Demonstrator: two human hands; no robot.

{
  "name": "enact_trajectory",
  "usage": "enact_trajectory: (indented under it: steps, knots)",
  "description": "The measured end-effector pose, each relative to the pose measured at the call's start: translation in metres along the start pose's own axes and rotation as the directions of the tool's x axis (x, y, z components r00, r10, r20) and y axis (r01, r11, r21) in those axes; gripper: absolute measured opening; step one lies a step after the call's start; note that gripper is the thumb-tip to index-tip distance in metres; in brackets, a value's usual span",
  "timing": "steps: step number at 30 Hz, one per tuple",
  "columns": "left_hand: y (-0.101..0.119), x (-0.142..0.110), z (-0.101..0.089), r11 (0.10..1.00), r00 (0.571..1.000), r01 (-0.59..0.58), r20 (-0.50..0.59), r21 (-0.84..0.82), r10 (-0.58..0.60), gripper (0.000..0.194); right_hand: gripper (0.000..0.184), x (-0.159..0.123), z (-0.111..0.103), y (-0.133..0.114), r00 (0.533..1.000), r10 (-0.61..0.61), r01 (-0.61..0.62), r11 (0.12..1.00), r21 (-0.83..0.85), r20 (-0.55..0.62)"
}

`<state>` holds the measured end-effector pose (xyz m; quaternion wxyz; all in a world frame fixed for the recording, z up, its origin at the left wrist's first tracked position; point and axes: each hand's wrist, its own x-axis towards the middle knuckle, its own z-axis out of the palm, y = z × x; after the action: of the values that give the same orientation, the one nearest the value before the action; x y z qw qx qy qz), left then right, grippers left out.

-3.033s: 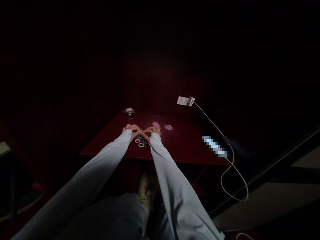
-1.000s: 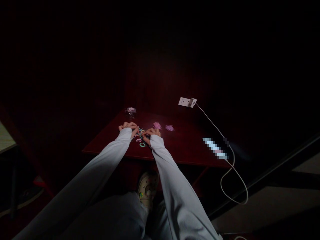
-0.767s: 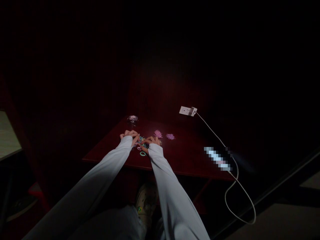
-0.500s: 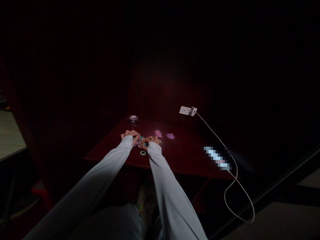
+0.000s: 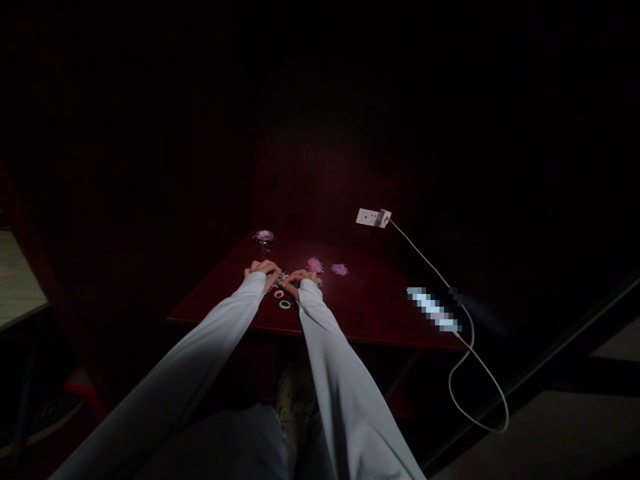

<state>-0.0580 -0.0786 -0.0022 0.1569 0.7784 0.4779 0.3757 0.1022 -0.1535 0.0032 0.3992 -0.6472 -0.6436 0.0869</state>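
Observation:
Between my hands lies a mixed pile of small coloured elastic bands (image 5: 283,275), largely covered by my fingers. My left hand (image 5: 263,268) is at the pile's left side, its fingers bent and closed at the tips. From the right, my right hand (image 5: 301,276) reaches into the same pile with thumb and fingers pinched together. What either hand pinches is too small to make out. Just in front of the pile are a pink ring-shaped band (image 5: 279,294) and a green ring-shaped band (image 5: 285,305). Behind my right hand sit a pink heap of bands (image 5: 315,265) and a purple heap of bands (image 5: 340,269).
A clear jar (image 5: 263,241) with something pink at its top stands at the back left of the dark red table (image 5: 210,300). A pixelated bright device (image 5: 433,310) lies at the right. Its white cable (image 5: 423,252) runs to a wall socket (image 5: 369,217).
Both hands have stayed at the pile, and my right fingers have moved slightly left, closer to my left hand. The pink ring now shows apart from the pile, above the green one.

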Motion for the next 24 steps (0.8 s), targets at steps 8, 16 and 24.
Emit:
enact_trajectory:
  steps: [8,16,24]
  knots:
    - [-0.02,0.009,0.01,0.992,0.983,-0.122,0.135,-0.027,0.125,0.026,0.006,0.008,0.012,0.011,0.995,0.054,-0.046,0.994,0.097,-0.087]
    - [-0.015,0.005,0.009,0.99,0.984,-0.131,0.117,-0.043,0.136,0.03,0.006,0.007,0.008,0.012,0.998,0.023,-0.019,0.997,0.075,-0.06]
    - [-0.016,0.0,0.002,0.975,0.986,-0.164,0.001,-0.153,0.166,0.037,0.023,0.007,0.006,0.01,0.989,0.089,-0.078,0.993,0.094,-0.121]
